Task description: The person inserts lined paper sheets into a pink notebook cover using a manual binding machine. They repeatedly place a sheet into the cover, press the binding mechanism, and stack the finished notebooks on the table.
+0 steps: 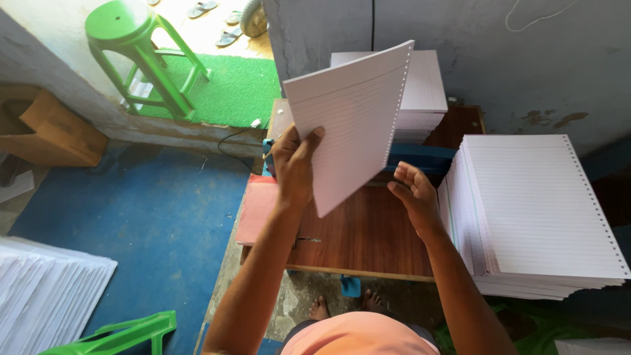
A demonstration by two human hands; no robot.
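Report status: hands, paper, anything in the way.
Left hand grips lined sheaf, raised. Right hand open, empty, beside it. Paper stack at right, apart.

Tilted sheaf of white ruled, edge-punched sheets [355,118], raised above wooden table.

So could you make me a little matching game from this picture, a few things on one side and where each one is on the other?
Things:
1. left hand
2. right hand
3. green stool
4. big stack of lined sheets

Places:
A. on the table's right end
B. open, beside the raised sheets
C. gripping the raised bundle of lined sheets
D. on the green mat by the doorway

Pairs: 1-C, 2-B, 3-D, 4-A
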